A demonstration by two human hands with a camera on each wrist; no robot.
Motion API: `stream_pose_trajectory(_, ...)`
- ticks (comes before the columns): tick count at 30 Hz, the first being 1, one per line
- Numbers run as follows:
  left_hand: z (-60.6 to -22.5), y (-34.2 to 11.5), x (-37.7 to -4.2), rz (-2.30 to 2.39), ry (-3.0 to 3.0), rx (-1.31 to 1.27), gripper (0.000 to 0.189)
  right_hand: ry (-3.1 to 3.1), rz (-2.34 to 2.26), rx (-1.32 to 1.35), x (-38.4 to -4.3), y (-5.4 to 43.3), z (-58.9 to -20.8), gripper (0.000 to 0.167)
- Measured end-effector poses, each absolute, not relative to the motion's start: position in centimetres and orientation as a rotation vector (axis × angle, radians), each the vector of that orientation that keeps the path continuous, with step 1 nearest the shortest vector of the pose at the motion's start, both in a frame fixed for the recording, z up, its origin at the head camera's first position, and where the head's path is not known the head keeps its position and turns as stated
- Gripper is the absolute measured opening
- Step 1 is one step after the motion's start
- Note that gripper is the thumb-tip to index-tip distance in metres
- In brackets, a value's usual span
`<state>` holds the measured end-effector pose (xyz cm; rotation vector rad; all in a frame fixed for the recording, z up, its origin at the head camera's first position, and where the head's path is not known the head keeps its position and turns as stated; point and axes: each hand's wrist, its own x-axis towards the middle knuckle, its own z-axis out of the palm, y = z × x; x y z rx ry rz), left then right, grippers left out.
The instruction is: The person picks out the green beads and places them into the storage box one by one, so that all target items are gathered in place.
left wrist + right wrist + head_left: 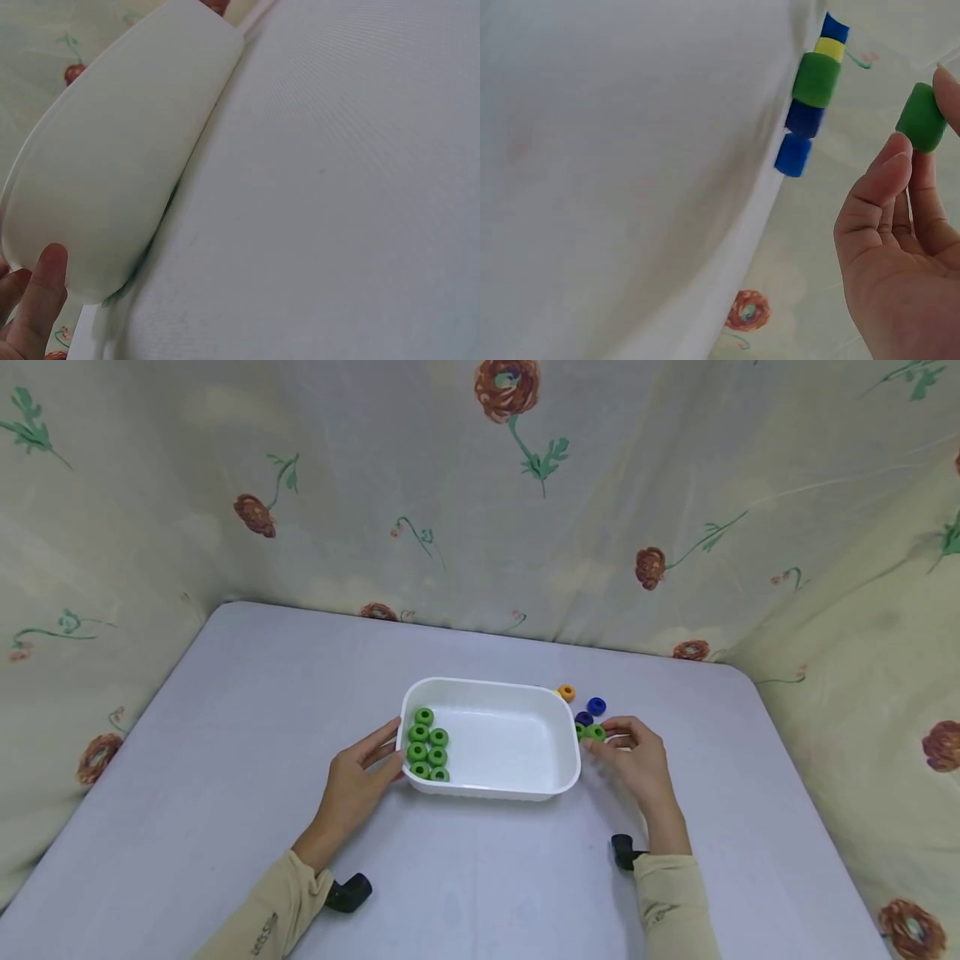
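A white rectangular tray (pixel 510 695) sits on the table, with several green beads (pixel 418 732) gathered at its left end. My left hand (pixel 360 785) rests against the outside of that end, its fingers fairly straight; the left wrist view shows a fingertip (pixel 52 259) touching the tray wall. Just past the tray's right end, my right hand (pixel 633 760) pinches a green bead (pixel 921 118) between thumb and finger, raised off the table. Another green bead (pixel 816 79) stands beside a dark blue bead (pixel 805 118), close to the tray's right side.
Behind the right hand are a blue bead (pixel 596 706), an orange bead (pixel 567 693) and a yellow bead (pixel 829 49), partly hidden by the tray in the head view. A white cloth covers the table (pixel 480 868); a flowered curtain (pixel 375 460) hangs behind and beside it.
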<state>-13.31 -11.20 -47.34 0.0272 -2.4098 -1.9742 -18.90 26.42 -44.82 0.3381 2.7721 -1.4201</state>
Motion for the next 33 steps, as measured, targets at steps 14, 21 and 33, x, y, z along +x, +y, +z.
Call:
stream_pose_trajectory(14, -47.2, -11.2, -13.3, -1.999, -2.404, 0.028, 0.052, 2.681, -1.604, 0.086, -18.5, 22.5, -41.2, 0.043)
stream_pose_trajectory(21, -47.3, -11.2, -13.3, -1.981, -2.416, 0.045, 0.053, 2.694, -1.547, -0.105, -18.9, 19.8, -40.8, 0.038)
stream_pose_trajectory(33, -47.5, -11.4, -13.4, -1.995, -2.397, 0.01, 0.053, 2.701, -1.424, -0.247, -20.8, 14.8, -41.3, 0.034)
